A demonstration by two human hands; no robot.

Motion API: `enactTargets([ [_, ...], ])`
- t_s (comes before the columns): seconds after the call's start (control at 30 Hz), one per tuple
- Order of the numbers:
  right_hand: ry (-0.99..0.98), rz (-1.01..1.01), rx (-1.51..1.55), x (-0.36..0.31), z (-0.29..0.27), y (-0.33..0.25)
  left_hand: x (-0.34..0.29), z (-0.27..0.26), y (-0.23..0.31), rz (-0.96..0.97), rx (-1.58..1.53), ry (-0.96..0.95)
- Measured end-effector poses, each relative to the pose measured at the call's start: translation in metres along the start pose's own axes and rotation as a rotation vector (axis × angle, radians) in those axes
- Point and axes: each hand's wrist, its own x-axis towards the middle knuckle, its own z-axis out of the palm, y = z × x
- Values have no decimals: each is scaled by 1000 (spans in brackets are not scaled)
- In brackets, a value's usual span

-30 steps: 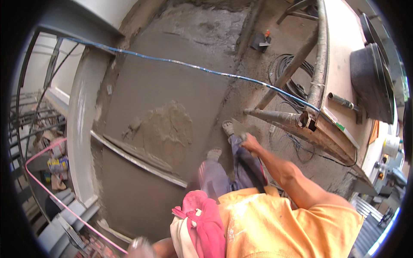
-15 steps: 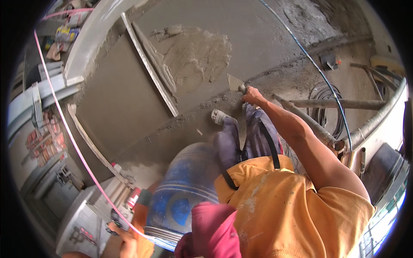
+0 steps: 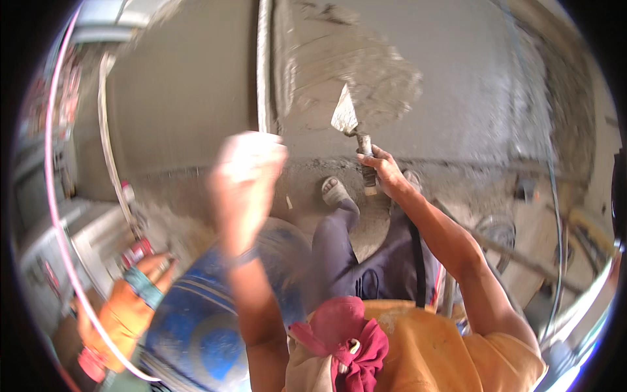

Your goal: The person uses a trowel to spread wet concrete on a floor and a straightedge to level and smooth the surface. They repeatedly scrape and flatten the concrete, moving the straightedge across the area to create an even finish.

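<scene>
The right hand (image 3: 386,173) is closed around the handle of a pointed trowel (image 3: 345,115), thumb along it. Straight ahead of that grip, the blade points away from the body, against the near edge of a rough mortar patch (image 3: 382,81); whether it touches the mortar I can't tell. Left of the right-hand grip, and apart from it, is the left hand (image 3: 250,166), its fingers seemingly curled (it is badly blurred, so I can't tell how closed it is or whether it has hold of anything). Just beyond the left hand's knuckles lies a long pale bar (image 3: 262,72) on the smooth grey mortar. Below the right-hand grip, toward the body, is a sandalled foot (image 3: 335,191); lower left of the left hand stands a blue drum (image 3: 186,313).
</scene>
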Motion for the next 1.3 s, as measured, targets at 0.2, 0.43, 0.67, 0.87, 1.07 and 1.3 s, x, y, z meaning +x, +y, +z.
enactTargets([
  [0.2, -574, -13, -346, 85, 125, 48, -85, 129, -268, -299, 237, -216],
  [0.43, -754, -318, -1046, 205, 90, 100, -117, 153, -434, -493, -564, 311],
  [0.67, -213, -553, -1172, 216, -121, 78, -167, 169, -608, -639, -485, 474],
  [0.87, 798, -584, -782, 166, -318, 79, -149, 222, -578, -700, -121, 214],
  [1.07, 1661, -250, -724, 76, -570, 181, -130, 277, -565, -633, 4, -28],
  [1.3, 1732, 227, -723, 2, -691, 260, -126, 306, -521, -650, 163, -107],
])
